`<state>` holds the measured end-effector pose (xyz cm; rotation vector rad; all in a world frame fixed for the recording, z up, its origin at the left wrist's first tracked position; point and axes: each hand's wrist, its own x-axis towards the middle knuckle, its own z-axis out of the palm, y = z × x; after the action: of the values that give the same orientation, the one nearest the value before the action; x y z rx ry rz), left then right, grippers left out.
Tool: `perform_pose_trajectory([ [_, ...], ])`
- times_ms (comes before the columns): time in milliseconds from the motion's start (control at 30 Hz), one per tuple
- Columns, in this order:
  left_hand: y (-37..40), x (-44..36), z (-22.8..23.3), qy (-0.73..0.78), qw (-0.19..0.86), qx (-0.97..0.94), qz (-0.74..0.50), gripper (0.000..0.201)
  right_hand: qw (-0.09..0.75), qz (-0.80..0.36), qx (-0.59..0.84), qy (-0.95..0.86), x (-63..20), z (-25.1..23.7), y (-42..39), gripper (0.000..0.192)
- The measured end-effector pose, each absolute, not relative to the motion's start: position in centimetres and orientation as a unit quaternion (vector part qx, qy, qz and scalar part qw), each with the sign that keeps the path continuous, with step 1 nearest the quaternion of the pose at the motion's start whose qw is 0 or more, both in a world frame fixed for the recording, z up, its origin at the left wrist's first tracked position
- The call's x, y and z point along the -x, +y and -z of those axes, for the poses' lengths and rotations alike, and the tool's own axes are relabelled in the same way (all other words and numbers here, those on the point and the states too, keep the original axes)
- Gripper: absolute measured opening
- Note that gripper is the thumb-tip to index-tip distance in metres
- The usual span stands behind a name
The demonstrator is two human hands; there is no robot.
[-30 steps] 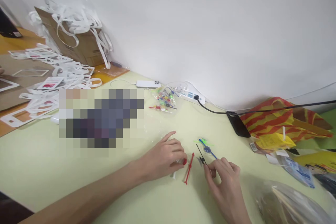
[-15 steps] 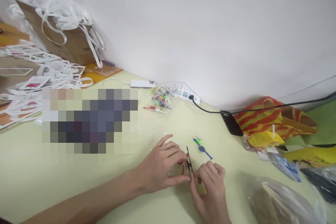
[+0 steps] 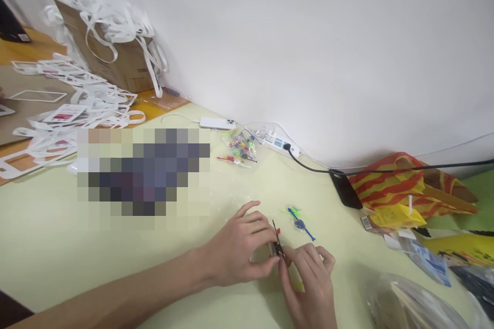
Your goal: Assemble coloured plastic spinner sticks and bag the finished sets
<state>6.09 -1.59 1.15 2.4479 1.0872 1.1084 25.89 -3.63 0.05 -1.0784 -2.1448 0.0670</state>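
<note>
Between my hands is a small black plastic toy piece [image 3: 278, 248] with a long thin pointed arm and a bit of red plastic behind it. My left hand [image 3: 247, 241] pinches it from the left with thumb and index finger, while its little finger sticks out. From the right, the thumb and index finger of my right hand [image 3: 309, 275] grip its lower end; the other fingers are curled. Fingertips hide part of the piece. Just beyond them lies a blue arrow-shaped toy piece [image 3: 299, 224] with a round middle, overlapping a bright green one [image 3: 296, 211].
Farther back are a bag of colourful plastic parts [image 3: 242, 145], a white phone [image 3: 218, 123] and a power strip [image 3: 278, 141]. A black phone case [image 3: 345, 188] and striped bag [image 3: 397, 180] lie right. White straps [image 3: 92, 97] pile up left, beside a pixelated area.
My view has shifted slightly, so the background sits farther right. The black piece has turned between my fingers, and less of the red part shows. Both hands keep their hold.
</note>
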Motion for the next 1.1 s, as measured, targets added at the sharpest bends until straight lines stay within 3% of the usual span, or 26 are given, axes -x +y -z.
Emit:
perform_pose_trajectory([
  [200,-1.9,-6.6,-1.2,0.389,0.135,-0.821,-0.396,0.023,0.386,-0.023,0.390,-0.836,-25.7,0.2,-3.8,0.015],
  [400,-2.1,-6.8,-1.2,0.397,0.118,-0.816,-0.404,0.011,0.391,-0.017,0.400,-0.829,-25.6,0.1,-3.8,0.012],
  [1100,-1.2,-8.0,-1.5,0.357,0.061,-0.809,-0.463,0.010,0.381,0.041,0.417,-0.824,-26.1,-1.7,-4.0,0.016],
])
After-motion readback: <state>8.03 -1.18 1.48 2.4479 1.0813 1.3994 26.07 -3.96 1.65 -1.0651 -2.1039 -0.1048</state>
